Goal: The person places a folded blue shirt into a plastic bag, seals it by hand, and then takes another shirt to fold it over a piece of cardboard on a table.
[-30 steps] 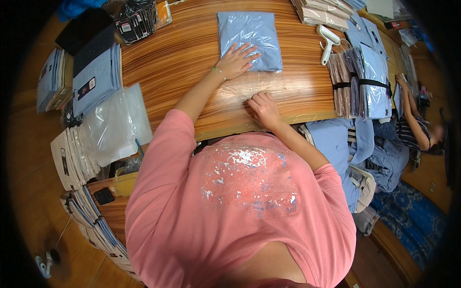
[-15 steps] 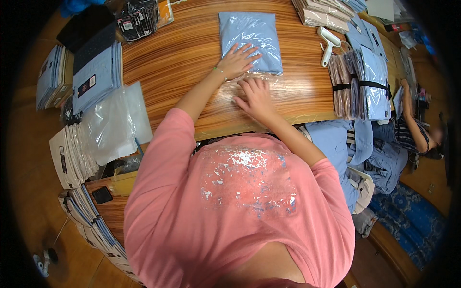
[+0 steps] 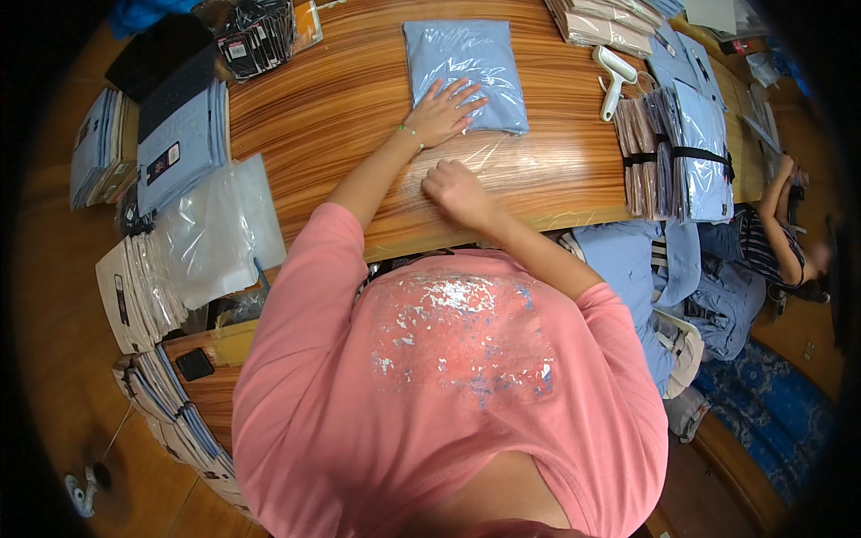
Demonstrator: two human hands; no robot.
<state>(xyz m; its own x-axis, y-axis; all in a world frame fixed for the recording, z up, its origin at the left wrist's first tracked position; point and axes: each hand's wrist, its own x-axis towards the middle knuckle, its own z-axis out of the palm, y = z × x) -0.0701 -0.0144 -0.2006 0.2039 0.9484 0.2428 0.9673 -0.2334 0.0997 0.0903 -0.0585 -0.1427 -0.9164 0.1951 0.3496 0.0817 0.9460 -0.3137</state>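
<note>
A folded light blue garment in a clear plastic bag (image 3: pixel 471 65) lies flat on the wood-grain table (image 3: pixel 332 99). My left hand (image 3: pixel 442 117) rests on the near left part of this bag, palm down with the fingers spread. Closer to me, just off the bag's near edge, my right hand (image 3: pixel 456 190) is curled closed above the tabletop. Whatever it may hold is hidden by the fingers. Faint shiny lines show on the table between the right hand and the bag, too thin to make out.
A white lint roller (image 3: pixel 613 82) lies beside banded stacks of bagged garments (image 3: pixel 700 170) at the right. At the left are empty clear bags (image 3: pixel 211 238), folded blue shirts (image 3: pixel 179 148) and a dark phone (image 3: pixel 195 363). Another person (image 3: pixel 780 224) works at the far right.
My right hand has drawn back toward me and a little left from the bag's near edge, its fingers curling closed. The left hand stays on the bag, which has shifted slightly.
</note>
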